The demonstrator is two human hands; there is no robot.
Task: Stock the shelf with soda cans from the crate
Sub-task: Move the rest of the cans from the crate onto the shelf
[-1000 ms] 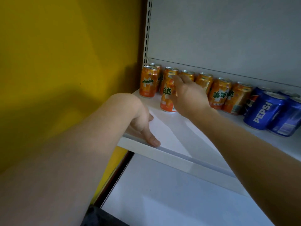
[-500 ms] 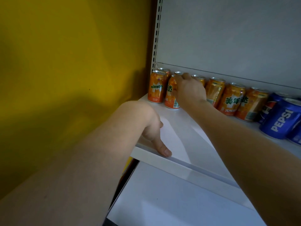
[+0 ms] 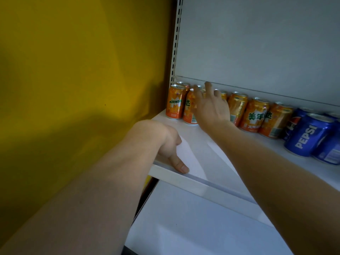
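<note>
Change: right hand (image 3: 211, 109) open now, fingers (image 3: 208, 86) spread apart and lifted off the orange can (image 3: 189, 109) gripped a second ago; can left standing upright in the front row, second from the left end.

Meaning for the task: one more can delivered, by the look of it; release just finished, hand free to go back for another.

Right hand position: hovering in front of the orange row, palm toward the cans, close to the released can but seemingly clear of it; exact contact hard to tell through slight blur.

Left hand (image 3: 165, 142): resting as before on the shelf's (image 3: 193, 179) front left corner, thumb flat along the front lip, other fingers curled under and hidden; holding nothing, likely bracing.

Shelf contents: white shelf holding orange Mirinda cans (image 3: 175, 102) at the left, packed close in what seems two rows, running rightward against the grey back panel (image 3: 257, 43); blue Pepsi cans (image 3: 307, 137) just beside them at the right. All upright.

Free room on the shelf: broad bare strip in front of the rows, enough for more cans.

Crate: not in view; number of cans left in it unknown.

Lower shelf (image 3: 184, 227): white surface below, nothing visible on it.

Surroundings: yellow wall (image 3: 73, 70) to the left, slotted metal upright (image 3: 176, 39) at the shelf's left edge.
</note>
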